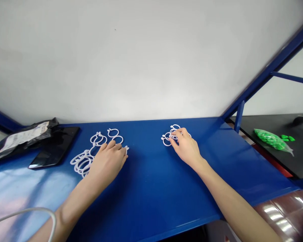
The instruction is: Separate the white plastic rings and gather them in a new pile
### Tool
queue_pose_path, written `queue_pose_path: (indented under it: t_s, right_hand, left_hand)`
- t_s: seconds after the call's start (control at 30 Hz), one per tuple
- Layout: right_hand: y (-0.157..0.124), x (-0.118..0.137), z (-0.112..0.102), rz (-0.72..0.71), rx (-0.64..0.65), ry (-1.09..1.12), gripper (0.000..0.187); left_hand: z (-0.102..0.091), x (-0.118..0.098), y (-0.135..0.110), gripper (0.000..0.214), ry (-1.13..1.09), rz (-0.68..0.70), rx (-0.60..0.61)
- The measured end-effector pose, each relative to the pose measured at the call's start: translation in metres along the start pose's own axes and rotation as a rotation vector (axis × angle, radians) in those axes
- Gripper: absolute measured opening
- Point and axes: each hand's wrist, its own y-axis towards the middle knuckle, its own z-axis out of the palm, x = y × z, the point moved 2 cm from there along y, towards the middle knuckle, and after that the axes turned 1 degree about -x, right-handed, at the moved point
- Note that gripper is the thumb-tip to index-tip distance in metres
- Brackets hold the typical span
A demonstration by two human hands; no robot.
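My left hand (pixel 109 159) is closed, knuckles up, over the right side of a loose pile of thin white plastic rings (pixel 83 164). The small pronged end of a white ring (pixel 126 148) pokes out beside its fingertips; the rest of that ring is hidden. Further right, my right hand (pixel 185 144) pinches with thumb and forefinger at a white ring in a smaller group of rings (pixel 166 141). Its palm and other fingers cover part of this group. Several rings have little knobs or prongs at their ends.
A black phone-like slab (pixel 55 148) lies left of the rings, partly under a black plastic mailing bag (pixel 25 137) with a white label. White wall backs the blue table (pixel 146 195). Beyond the blue frame at right, a bag of green pieces (pixel 272 139) rests on a dark surface. A pale cable (pixel 35 209) crosses my left forearm.
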Motion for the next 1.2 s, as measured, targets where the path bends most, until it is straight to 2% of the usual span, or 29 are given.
queue_pose_path:
  t_s: [0.07, 0.17, 0.27, 0.33, 0.47, 0.6, 0.7, 0.83, 1.07, 1.2]
  right_hand:
    - [-0.005, 0.009, 0.001, -0.040, 0.007, 0.091, 0.022]
    - [-0.018, 0.029, 0.006, -0.174, 0.070, 0.332, 0.021]
    - [-0.030, 0.047, 0.011, -0.321, 0.169, 0.574, 0.028]
    - [-0.033, 0.053, 0.011, -0.355, 0.210, 0.695, 0.027]
    - [-0.031, 0.056, 0.006, -0.297, 0.234, 0.872, 0.014]
    - [-0.030, 0.055, 0.003, -0.189, 0.317, 0.988, 0.010]
    - [-0.033, 0.057, 0.004, -0.125, 0.423, 1.005, 0.015]
    - [-0.036, 0.058, 0.005, -0.060, 0.448, 1.088, 0.019]
    - [-0.034, 0.059, 0.005, 0.031, 0.454, 1.112, 0.017]
    - [-0.034, 0.060, 0.004, -0.042, 0.421, 0.971, 0.019]
  left_hand:
    - [0.000, -0.006, 0.001, 0.024, -0.080, -0.004, -0.035]
    - [-0.005, -0.018, 0.002, 0.020, -0.318, 0.003, -0.047]
    - [-0.014, -0.031, 0.000, 0.015, -0.619, 0.006, 0.060]
    - [-0.021, -0.038, -0.001, 0.012, -0.798, -0.005, 0.152]
    - [-0.027, -0.045, -0.001, 0.018, -1.041, -0.034, 0.229]
    - [-0.019, -0.046, 0.000, 0.026, -1.202, -0.110, 0.247]
    - [-0.012, -0.047, 0.000, 0.026, -1.284, -0.157, 0.261]
    - [-0.008, -0.048, -0.001, 0.025, -1.402, -0.226, 0.229]
    - [-0.009, -0.050, 0.001, 0.022, -1.401, -0.229, 0.160]
    - [-0.007, -0.051, 0.001, 0.022, -1.379, -0.235, 0.182]
